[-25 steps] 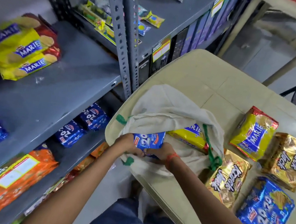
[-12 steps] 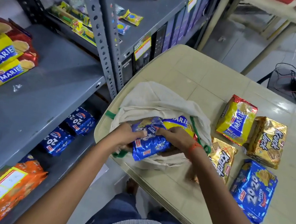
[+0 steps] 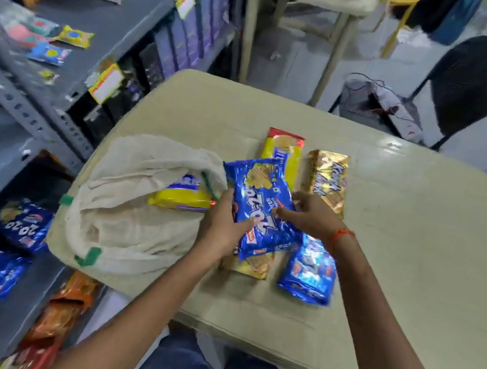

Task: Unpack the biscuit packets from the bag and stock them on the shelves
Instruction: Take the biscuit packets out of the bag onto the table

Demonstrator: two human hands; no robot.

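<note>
Grey metal shelves (image 3: 78, 30) run along the left side of a beige surface (image 3: 402, 241), and the cloth bag (image 3: 120, 228) slumps at that surface's left edge, mouth open. A second ago the blue 20-20 packet (image 3: 259, 209) was only half out of the bag's mouth; now it is clear of the cloth and held above the packets already laid out toward the middle. The left hand (image 3: 222, 229) has its grip closed on the packet's near-left side, thumb across the front; the right hand (image 3: 310, 217) pinches its right edge with the fingertips. Beneath lie a second blue packet (image 3: 308, 271), gold packets (image 3: 329, 178) and a yellow Marie packet (image 3: 285, 152). One yellow packet (image 3: 179, 196) remains in the bag's mouth, so unpacking looks nearly finished, while stocking the shelves largely lies ahead.
</note>
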